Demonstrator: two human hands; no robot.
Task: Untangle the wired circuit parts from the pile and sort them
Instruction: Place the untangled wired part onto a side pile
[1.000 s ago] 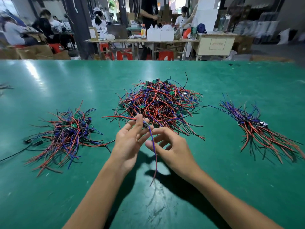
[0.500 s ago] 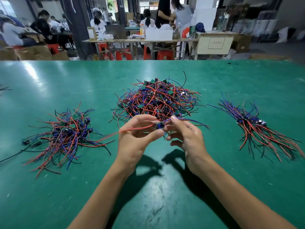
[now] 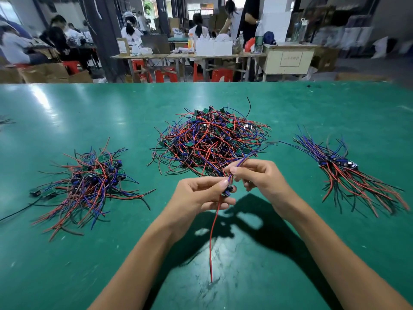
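Green matting covers the worktable (image 3: 67,276), which fills the lower three quarters of the frame; beyond its far edge, across the top of the frame, people sit at other tables among red stools and cardboard boxes.

At the centre of the frame, just above the table, both hands work one wired circuit part (image 3: 228,190). The left hand (image 3: 199,195) has its fingers curled round the small dark board, thumb and forefinger pinching it. From that grip a red wire (image 3: 211,242) hangs straight down, its tip reaching the mat near the bottom centre. The right hand (image 3: 261,177) pinches the part's blue and purple wires (image 3: 242,161) between thumb and forefinger, and those wires run up and right toward the main pile.

That tangled pile (image 3: 212,139) of red, blue and black wires with small green boards sits just above the hands, at upper centre. A looser heap (image 3: 89,182) lies at the left of the frame, well apart. At the right, a combed bundle (image 3: 348,173) lies with its boards lined up and its wires fanned toward the lower right.
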